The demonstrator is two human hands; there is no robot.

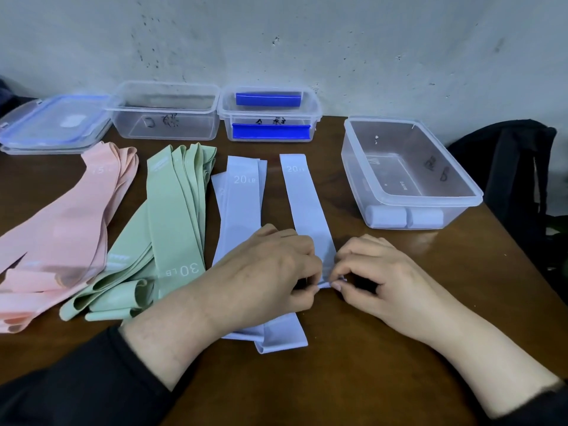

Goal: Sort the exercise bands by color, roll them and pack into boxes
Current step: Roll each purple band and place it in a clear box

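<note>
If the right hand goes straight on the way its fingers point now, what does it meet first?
The right hand points left, pinching the near end of the lavender band. Going on, it would likely first meet the left hand, whose fingertips pinch the same end close by.

One view only — a wide-angle head camera looking forward and down, close over the brown table (384, 348). Both forearms enter from the bottom of the frame; the wall (276, 32) fills the top — straight lines bow toward the edges.
</note>
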